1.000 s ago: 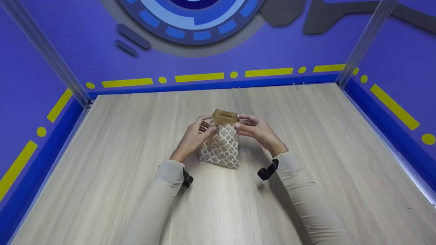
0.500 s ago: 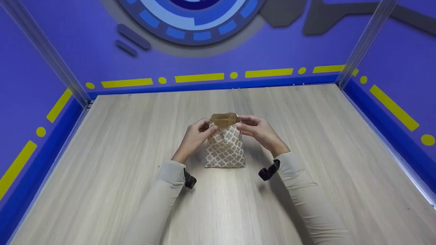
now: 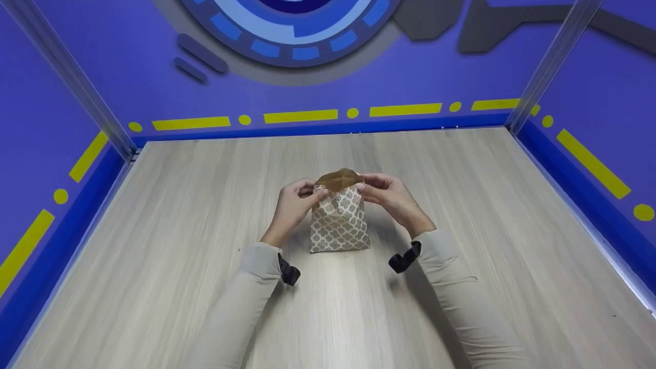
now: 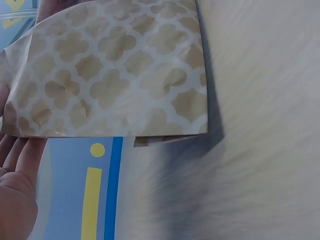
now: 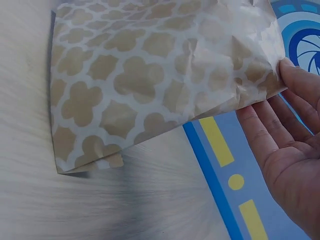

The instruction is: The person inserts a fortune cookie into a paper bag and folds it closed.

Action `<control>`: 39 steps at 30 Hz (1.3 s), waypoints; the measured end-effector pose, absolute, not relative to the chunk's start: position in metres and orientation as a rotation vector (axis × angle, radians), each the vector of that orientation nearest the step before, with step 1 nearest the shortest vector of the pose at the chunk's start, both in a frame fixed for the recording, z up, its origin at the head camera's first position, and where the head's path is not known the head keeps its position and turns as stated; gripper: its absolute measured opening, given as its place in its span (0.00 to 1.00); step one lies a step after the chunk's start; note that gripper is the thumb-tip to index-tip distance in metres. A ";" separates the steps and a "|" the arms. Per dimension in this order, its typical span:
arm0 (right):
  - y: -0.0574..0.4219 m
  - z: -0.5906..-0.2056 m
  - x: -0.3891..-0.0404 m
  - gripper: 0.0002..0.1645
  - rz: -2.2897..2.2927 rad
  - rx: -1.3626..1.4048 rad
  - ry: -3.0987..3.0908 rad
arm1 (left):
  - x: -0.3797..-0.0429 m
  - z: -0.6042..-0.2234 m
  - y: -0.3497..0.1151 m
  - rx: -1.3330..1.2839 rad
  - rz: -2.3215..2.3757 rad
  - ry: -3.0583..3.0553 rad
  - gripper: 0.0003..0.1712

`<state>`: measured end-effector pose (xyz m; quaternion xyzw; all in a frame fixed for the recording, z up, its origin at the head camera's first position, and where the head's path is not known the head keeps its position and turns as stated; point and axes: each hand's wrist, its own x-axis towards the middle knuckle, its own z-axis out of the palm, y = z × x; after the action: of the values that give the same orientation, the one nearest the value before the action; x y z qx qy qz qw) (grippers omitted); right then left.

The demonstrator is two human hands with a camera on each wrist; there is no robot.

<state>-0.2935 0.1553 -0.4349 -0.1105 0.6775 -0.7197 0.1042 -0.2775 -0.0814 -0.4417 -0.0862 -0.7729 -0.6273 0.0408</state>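
Observation:
A small brown paper bag [image 3: 339,223] with a white lattice print stands upright on the table, its plain brown mouth spread apart at the top. My left hand [image 3: 294,207] pinches the left edge of the mouth, thumb in front and fingers behind. On the opposite edge, my right hand [image 3: 394,199] pinches the paper in the same way. In the left wrist view the printed front of the bag [image 4: 110,75] fills the upper left. A folded flap shows under the bag's bottom edge in the right wrist view. What the bag holds inside cannot be seen.
The wood-grain table [image 3: 179,230] is bounded by blue panels with yellow dashes [image 3: 302,116] at the back and sides. Metal posts [image 3: 553,66] stand at the back corners. A black wrist camera [image 3: 405,257] hangs from each sleeve.
The bag's bottom has swung to the right, from tilted to nearly straight, and its mouth has widened into a rounder shape. Both hands keep their pinch and have barely shifted.

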 end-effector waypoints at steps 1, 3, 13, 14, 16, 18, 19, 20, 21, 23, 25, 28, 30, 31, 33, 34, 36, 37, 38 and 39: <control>0.155 -0.435 -0.293 0.24 -2.124 -0.322 2.001 | -0.278 -0.442 -0.081 -0.256 -1.924 -2.362 0.15; 0.155 -0.436 -0.293 0.24 -2.124 -0.315 2.012 | -0.278 -0.443 -0.080 -0.237 -1.928 -2.359 0.15; 0.154 -0.439 -0.293 0.18 -2.112 -0.254 2.074 | -0.279 -0.449 -0.081 -0.229 -1.877 -2.328 0.12; 0.154 -0.439 -0.293 0.19 -2.112 -0.255 2.078 | -0.279 -0.449 -0.081 -0.228 -1.872 -2.329 0.12; 0.154 -0.440 -0.294 0.19 -2.120 -0.260 2.078 | -0.279 -0.450 -0.082 -0.224 -1.872 -2.330 0.13; 0.155 -0.442 -0.294 0.19 -2.128 -0.274 2.080 | -0.279 -0.452 -0.082 -0.218 -1.879 -2.328 0.13; 0.155 -0.443 -0.294 0.19 -2.127 -0.287 2.086 | -0.279 -0.452 -0.082 -0.221 -1.889 -2.321 0.13; 0.156 -0.444 -0.294 0.20 -2.129 -0.299 2.091 | -0.279 -0.452 -0.082 -0.222 -1.896 -2.314 0.13; 0.156 -0.444 -0.294 0.20 -2.132 -0.309 2.095 | -0.279 -0.453 -0.083 -0.224 -1.905 -2.307 0.12; 0.157 -0.446 -0.294 0.21 -2.128 -0.334 2.111 | -0.279 -0.453 -0.083 -0.235 -1.919 -2.293 0.11; 0.158 -0.448 -0.294 0.22 -2.128 -0.350 2.126 | -0.279 -0.453 -0.083 -0.244 -1.932 -2.283 0.10; 0.157 -0.450 -0.295 0.20 -2.124 -0.367 2.152 | -0.279 -0.453 -0.084 -0.234 -1.937 -2.290 0.09; 0.157 -0.451 -0.295 0.19 -2.124 -0.375 2.167 | -0.279 -0.454 -0.085 -0.225 -1.944 -2.292 0.09; 0.157 -0.452 -0.295 0.19 -2.122 -0.384 2.176 | -0.279 -0.454 -0.085 -0.222 -1.946 -2.293 0.09; 0.156 -0.453 -0.296 0.19 -2.116 -0.402 2.193 | -0.279 -0.454 -0.086 -0.218 -1.946 -2.294 0.09; 0.156 -0.453 -0.296 0.18 -2.114 -0.412 2.198 | -0.280 -0.454 -0.086 -0.218 -1.946 -2.295 0.09; 0.156 -0.455 -0.296 0.18 -2.115 -0.428 2.204 | -0.280 -0.455 -0.087 -0.219 -1.937 -2.304 0.09; 0.157 -0.455 -0.296 0.19 -2.113 -0.440 2.208 | -0.280 -0.454 -0.087 -0.221 -1.935 -2.308 0.09; 0.157 -0.455 -0.296 0.19 -2.110 -0.449 2.212 | -0.280 -0.454 -0.087 -0.221 -1.933 -2.312 0.09; 0.157 -0.456 -0.296 0.19 -2.111 -0.457 2.212 | -0.281 -0.454 -0.087 -0.220 -1.933 -2.316 0.09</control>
<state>-0.2965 0.1570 -0.4560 -0.1479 0.7152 -0.6827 0.0251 -0.2808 -0.0873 -0.4543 -0.0726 -0.7644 -0.6380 0.0582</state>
